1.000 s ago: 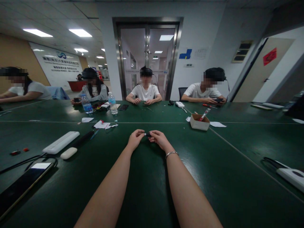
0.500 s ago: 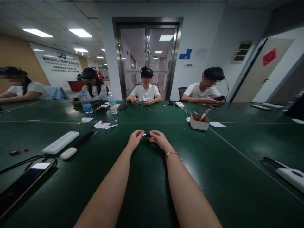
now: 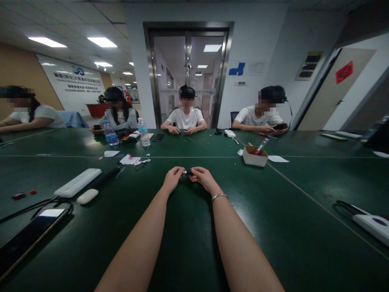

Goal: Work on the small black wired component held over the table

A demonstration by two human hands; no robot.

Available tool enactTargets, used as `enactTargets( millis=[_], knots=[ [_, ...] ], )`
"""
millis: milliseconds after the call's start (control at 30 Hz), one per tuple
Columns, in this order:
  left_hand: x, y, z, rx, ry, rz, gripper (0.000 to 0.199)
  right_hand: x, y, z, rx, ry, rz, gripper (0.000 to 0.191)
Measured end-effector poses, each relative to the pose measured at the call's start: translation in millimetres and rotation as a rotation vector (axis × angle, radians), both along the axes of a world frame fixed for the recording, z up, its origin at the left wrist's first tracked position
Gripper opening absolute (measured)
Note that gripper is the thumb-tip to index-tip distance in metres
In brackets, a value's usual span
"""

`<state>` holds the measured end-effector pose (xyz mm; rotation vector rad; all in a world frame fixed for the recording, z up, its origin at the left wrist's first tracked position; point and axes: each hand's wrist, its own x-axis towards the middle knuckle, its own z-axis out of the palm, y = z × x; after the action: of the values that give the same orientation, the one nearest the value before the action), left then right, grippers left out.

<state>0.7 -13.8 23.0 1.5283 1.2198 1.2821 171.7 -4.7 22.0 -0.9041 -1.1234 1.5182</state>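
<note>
A small black object with a silvery end [image 3: 188, 172] is held between my two hands, above the green table [image 3: 188, 227]. My left hand [image 3: 174, 178] pinches its silvery end with thumb and fingertips. On the black end, the fingers of my right hand [image 3: 203, 178] are closed, and a metal bangle [image 3: 219, 197] circles that wrist. Parts of the object are hidden by my fingertips. Beyond my hands to the left lie torn white papers [image 3: 130, 159]; to the right stands a small open box [image 3: 255, 157] with a red and clear item in it.
At left lie a white power strip [image 3: 78, 182], a white oval case [image 3: 88, 196] and a phone [image 3: 33, 235]. Two water bottles [image 3: 144, 133] stand farther back. Another white device [image 3: 372, 227] lies at right. Several people sit along the far side.
</note>
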Motion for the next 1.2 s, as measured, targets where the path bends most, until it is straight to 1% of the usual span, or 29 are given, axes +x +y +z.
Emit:
enactTargets(
  millis=[133,300,467,567,633,800,933,1100,1200],
  knots=[
    [-0.6,2.0,-2.8,0.049,-0.017,-0.039,0.027,-0.2,1.1,-0.9,0.006,0.005,0.001,0.022],
    [-2.1,2.5,-3.9,0.088,-0.008,-0.012,0.022,0.4,0.5,-0.1,0.006,-0.005,0.004,0.021],
    [-1.1,1.6,-2.2,0.052,-0.001,0.015,0.023,0.5,-0.4,0.5,0.008,0.005,0.007,0.021],
    [-0.4,3.2,-4.0,0.036,-0.013,-0.022,0.028,0.1,-0.1,0.1,0.007,-0.001,-0.001,0.021],
    [-0.6,4.3,-5.8,0.054,-0.019,-0.041,0.027,-0.2,0.4,-0.4,0.005,-0.006,-0.001,0.022],
    [-2.3,3.0,-6.3,0.122,0.035,0.003,0.025,-0.2,1.7,-1.7,0.008,0.006,0.006,0.021],
    [-3.0,2.5,-5.7,0.15,0.046,0.011,0.026,0.1,2.2,-2.5,0.008,0.014,0.009,0.022],
    [-3.0,6.0,-7.6,0.097,0.003,0.0,0.024,0.2,2.6,-3.3,0.028,0.023,0.014,0.024],
    [-3.3,7.1,-8.7,0.064,0.047,0.011,0.028,0.3,2.6,-3.1,0.031,0.013,0.012,0.023]
  ],
)
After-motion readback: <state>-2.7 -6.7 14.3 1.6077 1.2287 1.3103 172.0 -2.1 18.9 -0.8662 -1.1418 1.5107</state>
